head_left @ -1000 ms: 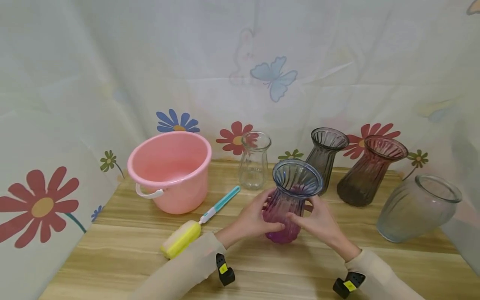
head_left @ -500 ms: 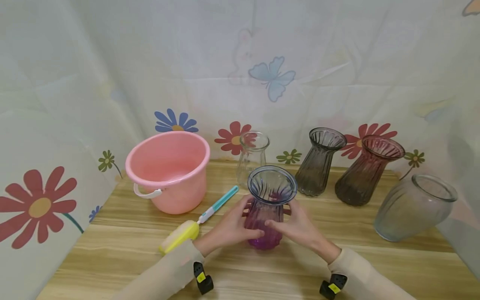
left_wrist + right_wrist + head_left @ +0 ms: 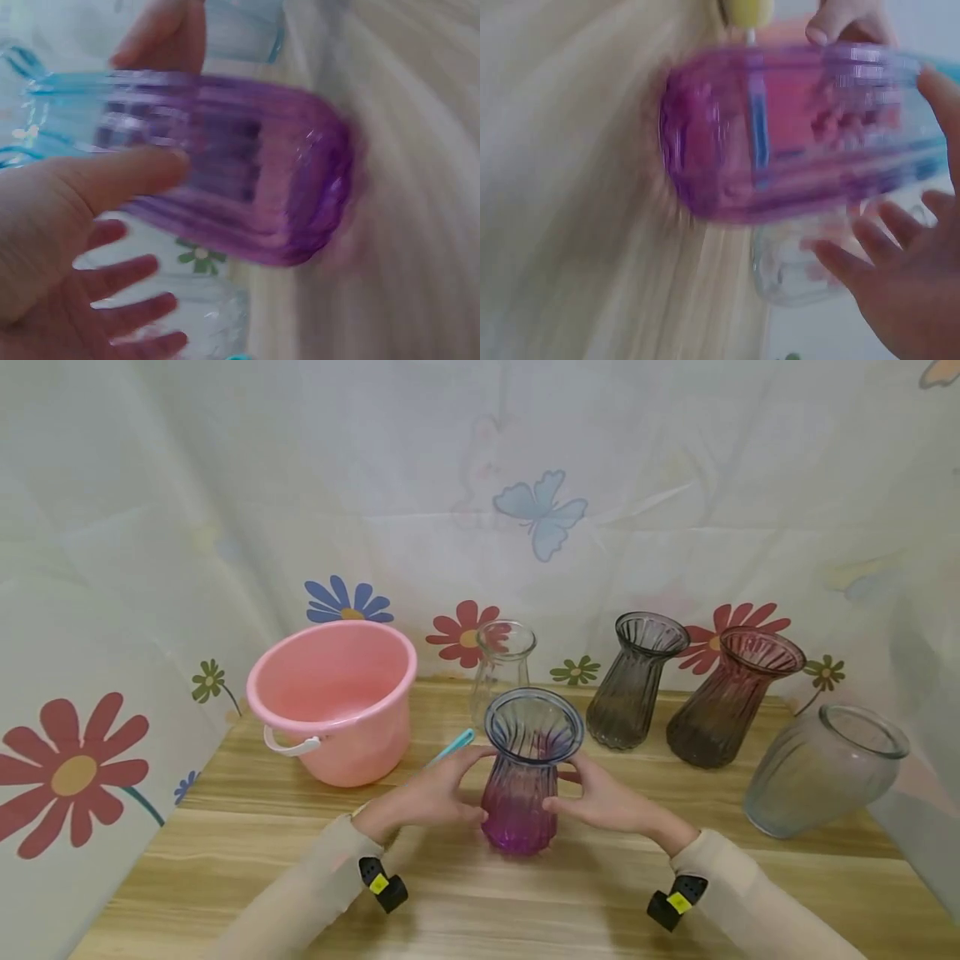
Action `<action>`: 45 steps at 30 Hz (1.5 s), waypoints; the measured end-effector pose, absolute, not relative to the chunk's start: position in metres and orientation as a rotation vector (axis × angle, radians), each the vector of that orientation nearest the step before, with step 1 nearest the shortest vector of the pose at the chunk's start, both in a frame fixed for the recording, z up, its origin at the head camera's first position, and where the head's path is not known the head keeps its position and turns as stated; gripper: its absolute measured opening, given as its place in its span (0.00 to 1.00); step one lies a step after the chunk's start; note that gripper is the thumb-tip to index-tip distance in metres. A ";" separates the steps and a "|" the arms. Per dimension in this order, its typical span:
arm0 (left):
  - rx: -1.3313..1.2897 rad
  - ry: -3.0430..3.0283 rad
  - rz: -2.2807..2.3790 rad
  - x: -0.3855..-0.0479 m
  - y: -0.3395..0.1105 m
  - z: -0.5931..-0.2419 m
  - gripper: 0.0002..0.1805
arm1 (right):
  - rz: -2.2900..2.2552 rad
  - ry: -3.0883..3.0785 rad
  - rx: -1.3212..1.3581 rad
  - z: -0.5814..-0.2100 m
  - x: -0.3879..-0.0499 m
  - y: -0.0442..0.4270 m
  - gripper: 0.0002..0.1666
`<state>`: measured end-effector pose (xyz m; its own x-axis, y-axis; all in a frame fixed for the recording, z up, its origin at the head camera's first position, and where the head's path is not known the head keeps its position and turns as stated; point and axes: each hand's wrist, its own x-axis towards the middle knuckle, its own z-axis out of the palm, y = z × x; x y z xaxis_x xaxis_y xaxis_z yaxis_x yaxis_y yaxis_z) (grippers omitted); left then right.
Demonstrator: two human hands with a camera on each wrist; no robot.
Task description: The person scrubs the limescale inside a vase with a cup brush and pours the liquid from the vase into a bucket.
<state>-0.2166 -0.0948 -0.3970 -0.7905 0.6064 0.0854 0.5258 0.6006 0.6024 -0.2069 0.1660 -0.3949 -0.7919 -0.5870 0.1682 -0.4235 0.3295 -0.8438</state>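
A ribbed glass vase (image 3: 521,822), blue at its flared rim and purple at its base, stands upright on the wooden table. My left hand (image 3: 438,792) is at its left side, fingers spread and loose; in the left wrist view the thumb crosses in front of the purple glass. On the other side is my right hand (image 3: 611,797), its fingers straight and parted around the vase (image 3: 735,142) in the right wrist view. Whether any fingertip still touches the glass is hard to tell. A sponge brush's turquoise handle (image 3: 459,742) shows beyond my left hand; its yellow head (image 3: 750,11) appears in the right wrist view.
A pink bucket (image 3: 360,752) with a white handle stands at the back left. A clear glass vase (image 3: 501,677) is behind the purple one. To the right are a grey vase (image 3: 630,693), a red-grey vase (image 3: 720,710) and a pale wide vase (image 3: 810,777). Floral cloth (image 3: 360,460) hangs behind.
Both hands first moved the purple vase left and toward me, and it now stands on the table. The fingers have since loosened and spread, and my left arm now covers the brush's head.
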 end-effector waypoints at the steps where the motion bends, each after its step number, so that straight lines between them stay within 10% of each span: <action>1: 0.940 2.708 0.896 -0.220 -0.096 -0.393 0.41 | -1.427 2.385 -0.947 -0.394 -0.210 0.168 0.46; 23: 0.258 2.941 0.297 -0.312 -0.079 -0.414 0.16 | -1.201 2.086 -0.874 -0.387 -0.238 0.174 0.44; 45: 0.164 2.586 1.024 -0.298 -0.075 -0.385 0.04 | -1.292 2.074 -0.884 -0.395 -0.241 0.168 0.46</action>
